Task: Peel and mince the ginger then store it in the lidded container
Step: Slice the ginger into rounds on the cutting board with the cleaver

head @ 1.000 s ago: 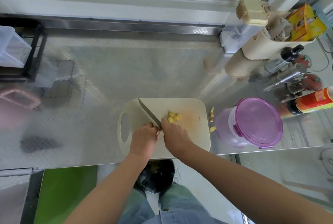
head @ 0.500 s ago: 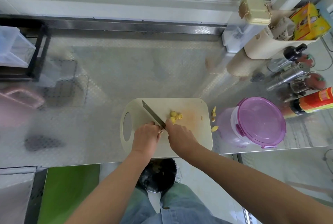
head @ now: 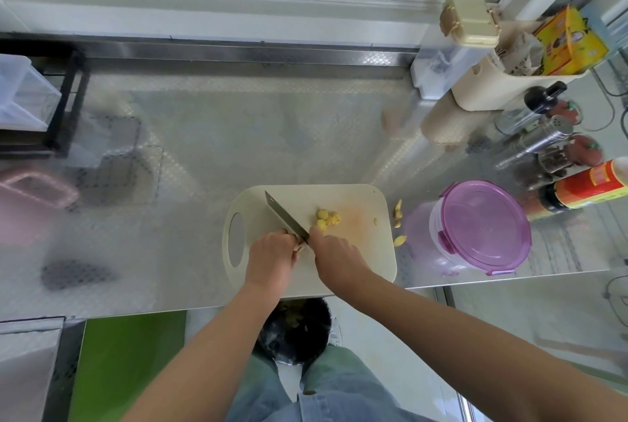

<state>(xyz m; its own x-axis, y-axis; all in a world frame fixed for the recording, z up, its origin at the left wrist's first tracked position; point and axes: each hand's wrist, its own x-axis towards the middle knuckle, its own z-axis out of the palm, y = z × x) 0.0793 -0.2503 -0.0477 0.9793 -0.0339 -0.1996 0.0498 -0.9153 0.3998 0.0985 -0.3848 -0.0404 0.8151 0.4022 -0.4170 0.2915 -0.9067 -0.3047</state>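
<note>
Step in hand: the person is slicing ginger on the cutting board point(head: 370, 251), which is lying at the near edge of the steel worktop point(head: 238, 136).
Left hand: the left hand point(head: 272, 256) is gripping the knife point(head: 284, 216), fingers curled round the handle. The blade is pointing away and to the left.
Right hand: the right hand point(head: 334, 256) is resting knuckles-up on the board, its fingers bent down just beside the heel of the blade. I cannot tell whether they are pinning a piece of ginger, as the hand is hiding whatever is under it.
Ginger on the board: a small heap of yellow ginger slices point(head: 327, 218) is lying near the middle of the board, just beyond the right fingertips.
Ginger off the board: a few ginger pieces point(head: 397, 214) are lying on the worktop between the board and the container.
Container: the lidded container point(head: 482, 224) is standing right of the board with its purple lid on.
Bin: a dark bin point(head: 324, 326) is sitting below the worktop edge, holding scraps that may be peel.
Done so far: judging by the bare yellow slices, peeling is looking largely finished and coarse slicing is under way.
Left to do: the slices are looking far too coarse for mince, so fine chopping is waiting, as are the loose pieces, opening the container, filling it and closing it.
</note>
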